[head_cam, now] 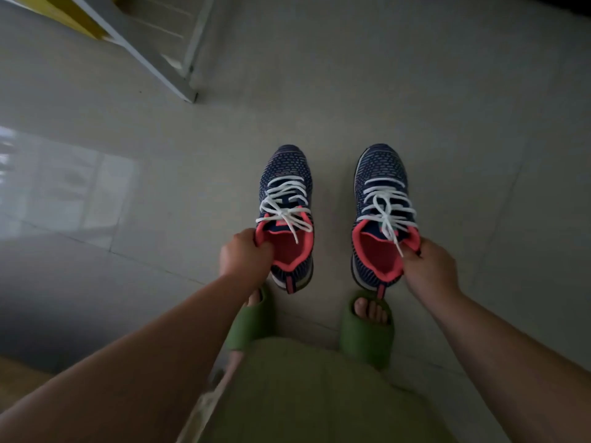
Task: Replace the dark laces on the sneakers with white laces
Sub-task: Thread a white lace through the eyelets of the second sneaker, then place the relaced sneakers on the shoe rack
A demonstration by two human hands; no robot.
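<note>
Two navy knit sneakers with coral lining point away from me over a pale tiled floor. The left sneaker (285,174) carries white laces (283,204) tied in a bow. My left hand (244,255) grips its coral collar on the left side. The right sneaker (382,172) also has white laces (387,206) tied in a bow, one end hanging into the opening. My right hand (428,266) pinches its collar on the right side. I cannot tell whether the soles touch the floor. No dark laces are in view.
My feet in green slippers (367,334) stand just behind the sneakers. A white frame (179,68) with a yellow panel leans in at the top left. Glare from a window lies on the floor tiles (64,187) at the left.
</note>
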